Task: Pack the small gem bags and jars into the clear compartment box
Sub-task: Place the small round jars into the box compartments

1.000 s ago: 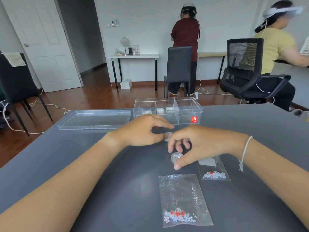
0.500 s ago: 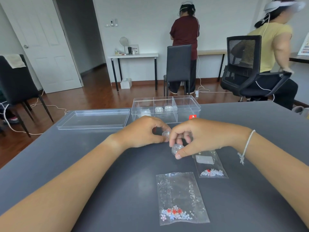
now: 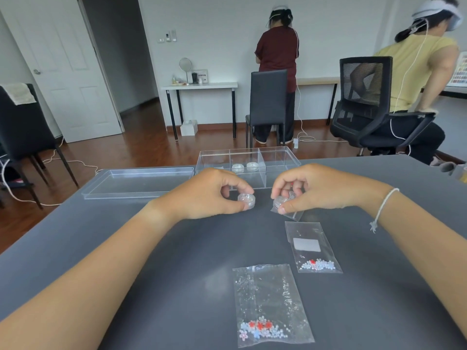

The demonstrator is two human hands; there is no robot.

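My left hand pinches a small clear jar just above the grey table. My right hand grips another small jar together with a small clear bag whose corner hangs below the fingers. The clear compartment box stands just beyond both hands, with two small jars in its middle compartment. A small gem bag lies under my right hand, and a larger gem bag with red and pale flowers lies nearer to me.
The box's clear lid lies flat to the left of the box. The table's far edge runs just behind the box. Two people, chairs and desks stand across the room.
Both hands have lifted off the table and moved apart, each carrying a jar. The right hand has also picked up a small bag. The seated person at the right has turned away.
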